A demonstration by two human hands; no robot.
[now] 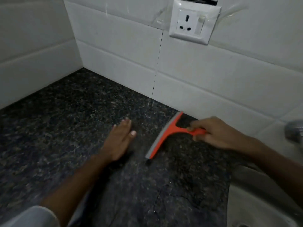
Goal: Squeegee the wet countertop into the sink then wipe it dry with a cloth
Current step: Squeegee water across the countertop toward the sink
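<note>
Squeegee [165, 136] gripped by right hand [213, 133] on countertop [65, 128] beside sink [262, 202].

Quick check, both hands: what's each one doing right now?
Left hand: open, fingers straight, flat over the countertop, holding nothing.
Right hand: closed around the handle of the orange squeegee.

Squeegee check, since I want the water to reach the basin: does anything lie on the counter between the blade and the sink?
Nothing visible does. The right hand grips the orange squeegee, and only bare granite countertop lies between its blade and the sink. The left hand is on the blade's far side.
</note>
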